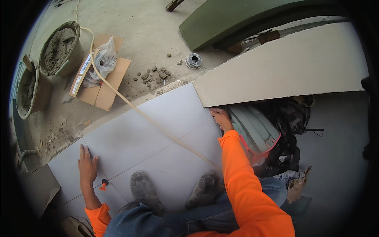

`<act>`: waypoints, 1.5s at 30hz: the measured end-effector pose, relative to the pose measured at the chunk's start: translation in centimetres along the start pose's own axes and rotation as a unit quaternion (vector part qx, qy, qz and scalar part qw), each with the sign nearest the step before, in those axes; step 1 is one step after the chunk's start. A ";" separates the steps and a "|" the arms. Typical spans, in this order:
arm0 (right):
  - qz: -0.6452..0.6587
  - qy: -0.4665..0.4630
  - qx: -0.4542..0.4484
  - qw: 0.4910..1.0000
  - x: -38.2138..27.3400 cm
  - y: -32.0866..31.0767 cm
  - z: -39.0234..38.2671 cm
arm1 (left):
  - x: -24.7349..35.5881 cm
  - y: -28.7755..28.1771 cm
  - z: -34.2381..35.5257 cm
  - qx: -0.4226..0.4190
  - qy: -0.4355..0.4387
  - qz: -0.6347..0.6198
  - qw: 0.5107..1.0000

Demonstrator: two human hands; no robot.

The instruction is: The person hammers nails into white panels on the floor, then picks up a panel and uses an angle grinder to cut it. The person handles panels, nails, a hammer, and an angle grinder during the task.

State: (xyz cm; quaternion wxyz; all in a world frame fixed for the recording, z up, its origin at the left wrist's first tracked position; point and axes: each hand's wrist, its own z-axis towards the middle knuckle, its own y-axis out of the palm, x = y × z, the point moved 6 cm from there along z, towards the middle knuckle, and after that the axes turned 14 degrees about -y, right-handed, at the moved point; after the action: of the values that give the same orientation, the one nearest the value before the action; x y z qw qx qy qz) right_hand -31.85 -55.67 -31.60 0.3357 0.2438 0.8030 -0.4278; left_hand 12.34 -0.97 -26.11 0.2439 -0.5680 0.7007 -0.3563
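Note:
My left hand (87, 168) lies on the pale grey floor tiles (138, 130), its fingers stretched out toward their far left edge. Just below it, at a tile joint, stands a small orange and black tile-levelling clip (104, 184). My right hand (222, 118) is at the tiles' right edge, beside the corner of a large beige board (284, 63). Its fingers are curled together there; what they grip, if anything, is hidden. A clear bag with pink edging (256, 128) lies right beside that hand.
A yellowish cord (130, 104) crosses the tiles. Two buckets of mortar (59, 49), an opened cardboard box (104, 93), mortar crumbs (152, 75) and a wire spool (193, 61) are on the rough floor beyond. A green curved object (237, 19) stands far right; black bags (286, 118) lie at right.

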 end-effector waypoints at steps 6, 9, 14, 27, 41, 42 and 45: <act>0.022 0.002 0.011 1.000 -0.3 0.0 -0.3 | -0.2 0.6 0.0 0.003 0.002 0.006 1.000; 0.023 -0.012 0.016 1.000 -0.2 0.0 -0.3 | 0.0 0.5 -0.1 0.004 -0.002 0.006 1.000; 0.020 -0.013 -0.004 1.000 0.0 0.1 -0.2 | 0.1 0.6 -0.2 0.009 -0.010 0.011 1.000; 0.011 -0.017 0.008 1.000 -0.9 0.0 -1.0 | 0.3 0.2 -0.6 -0.003 -0.008 -0.017 1.000; -0.013 -0.014 0.004 1.000 2.6 -0.8 1.1 | 0.8 0.2 -3.1 0.045 0.032 -0.003 0.998; -0.007 -0.006 0.006 1.000 2.6 -0.9 1.1 | 1.5 0.1 -4.1 0.055 0.051 -0.012 0.997; 0.066 -0.026 -0.007 0.997 2.2 -0.5 1.1 | 4.0 0.8 -7.3 0.022 0.108 0.002 0.994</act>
State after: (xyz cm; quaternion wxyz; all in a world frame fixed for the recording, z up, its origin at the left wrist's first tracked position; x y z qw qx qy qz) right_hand -33.24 -56.68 -33.39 0.3859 0.2823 0.7791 -0.4055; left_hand 5.45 -3.13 -21.91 0.1804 -0.5191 0.7162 -0.4302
